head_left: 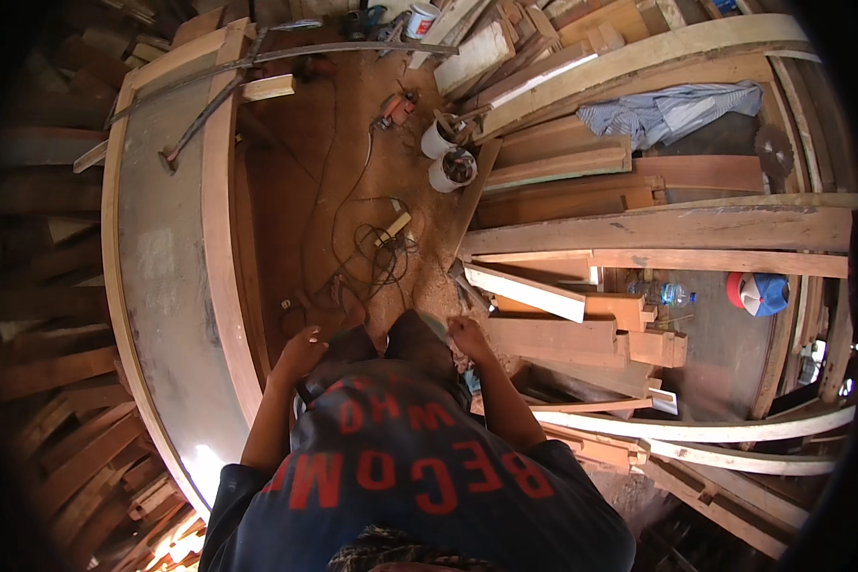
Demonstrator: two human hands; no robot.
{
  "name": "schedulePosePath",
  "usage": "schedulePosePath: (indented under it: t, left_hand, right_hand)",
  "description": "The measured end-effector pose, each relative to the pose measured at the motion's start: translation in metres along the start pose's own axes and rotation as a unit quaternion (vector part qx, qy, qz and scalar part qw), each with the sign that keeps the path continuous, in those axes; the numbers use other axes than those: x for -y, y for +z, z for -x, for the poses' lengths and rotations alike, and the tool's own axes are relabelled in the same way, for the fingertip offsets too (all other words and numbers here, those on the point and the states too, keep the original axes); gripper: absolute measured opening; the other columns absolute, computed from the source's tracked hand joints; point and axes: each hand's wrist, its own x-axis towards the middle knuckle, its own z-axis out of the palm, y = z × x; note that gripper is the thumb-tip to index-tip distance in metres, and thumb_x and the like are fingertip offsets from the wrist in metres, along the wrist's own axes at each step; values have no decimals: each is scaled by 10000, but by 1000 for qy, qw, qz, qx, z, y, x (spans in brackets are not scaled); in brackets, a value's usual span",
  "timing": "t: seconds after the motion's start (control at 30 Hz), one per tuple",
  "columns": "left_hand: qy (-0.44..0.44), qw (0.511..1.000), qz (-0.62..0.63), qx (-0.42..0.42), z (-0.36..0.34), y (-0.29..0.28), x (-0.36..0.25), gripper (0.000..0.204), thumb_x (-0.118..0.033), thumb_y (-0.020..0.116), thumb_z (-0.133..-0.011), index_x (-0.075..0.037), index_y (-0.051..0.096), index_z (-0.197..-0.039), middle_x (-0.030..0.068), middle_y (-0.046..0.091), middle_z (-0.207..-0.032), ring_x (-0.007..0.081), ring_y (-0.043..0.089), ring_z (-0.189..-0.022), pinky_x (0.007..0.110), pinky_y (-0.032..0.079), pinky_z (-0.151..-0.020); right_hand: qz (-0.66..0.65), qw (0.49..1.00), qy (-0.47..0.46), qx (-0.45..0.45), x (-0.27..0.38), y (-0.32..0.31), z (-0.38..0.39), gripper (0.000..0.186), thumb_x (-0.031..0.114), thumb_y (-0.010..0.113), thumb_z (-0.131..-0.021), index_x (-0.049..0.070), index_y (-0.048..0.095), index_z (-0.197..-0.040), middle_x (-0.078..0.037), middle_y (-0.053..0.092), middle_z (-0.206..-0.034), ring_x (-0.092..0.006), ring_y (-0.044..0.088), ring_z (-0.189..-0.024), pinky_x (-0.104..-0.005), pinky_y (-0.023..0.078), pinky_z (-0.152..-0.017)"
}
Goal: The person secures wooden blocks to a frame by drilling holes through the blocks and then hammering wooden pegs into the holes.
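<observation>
My left hand (pixel 300 348) is beside my left thigh, fingers curled, close to the long bench top (pixel 162 229) with its wooden rim; whether it holds anything small is hidden. On the other side, my right hand (pixel 469 340) is also curled by my right leg, its contents unclear, near some boards (pixel 543 334) at the right. Below me, a coiled black cable (pixel 372 262) and a small wooden offcut (pixel 391 229) lie on the sawdust-covered floor (pixel 362 172) by my feet. An orange power tool (pixel 396 110) rests farther forward.
Two white buckets (pixel 451 176) stand ahead-right. A hammer-like tool (pixel 172 157) lies on the bench. Stacked timber (pixel 658 224) fills the right, with striped cloth (pixel 667 110), a circular blade (pixel 772 153), a plastic bottle (pixel 658 293) and a cap (pixel 755 294). More planks (pixel 67 381) crowd the left.
</observation>
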Motion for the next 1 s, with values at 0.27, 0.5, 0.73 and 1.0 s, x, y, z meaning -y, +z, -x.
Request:
schedulePosePath:
  t: [0.27,0.5,0.73,1.0]
  left_hand:
    - [-46,977,-99,181,-34,14,41,689,-561,539,-1013,30,632,-1354,276,661,-1323,389,619,-1280,435,476,-1070]
    - [-191,955,-84,211,-28,22,-49,604,-546,560,-1008,8,748,-1159,225,757,-1033,283,718,-975,409,526,-895]
    - [-132,991,-5,31,-23,74,-11,363,-339,737,-920,20,775,-962,192,758,-867,259,736,-834,406,547,-761]
    - [-183,941,41,-280,38,136,-32,175,-51,648,-856,-11,689,-691,135,719,-706,245,712,-687,399,541,-640]
  right_hand:
    - [-93,987,72,111,18,-11,39,578,521,569,-1024,67,667,-1368,-155,678,-1338,-329,612,-1260,-400,441,-1098]
    - [-177,954,210,116,-62,-75,31,359,391,646,-970,89,780,-1111,-124,757,-1130,-263,694,-1019,-384,545,-894]
    - [-62,974,192,103,-110,-110,-7,259,301,652,-889,154,817,-1024,-118,771,-954,-263,737,-899,-415,584,-840]
    - [-340,895,206,202,-140,-181,-56,128,175,662,-962,56,695,-994,-56,655,-759,-134,604,-615,-295,479,-559]
